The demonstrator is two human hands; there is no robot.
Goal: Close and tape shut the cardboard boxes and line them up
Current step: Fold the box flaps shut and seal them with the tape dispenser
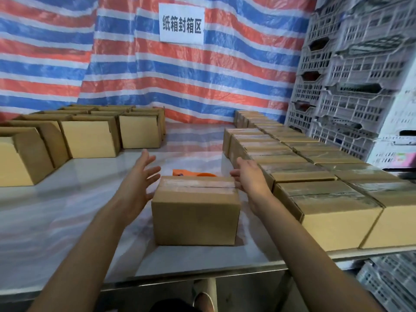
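A closed cardboard box (195,212) with clear tape along its top seam stands on the table (74,192) in front of me. My left hand (140,176) hovers just left of the box with fingers spread, holding nothing. At the box's top right corner is my right hand (248,174), fingers straight, at or just off the edge. Behind the box lies an orange tape dispenser (193,174), mostly hidden. Two rows of taped boxes (315,176) line the table's right side. Several untaped boxes (90,138) stand at the left.
Grey plastic crates (351,70) are stacked at the right, with more under the table. A striped tarp with a white sign (182,23) hangs behind. The table's front edge (202,278) runs close to my body.
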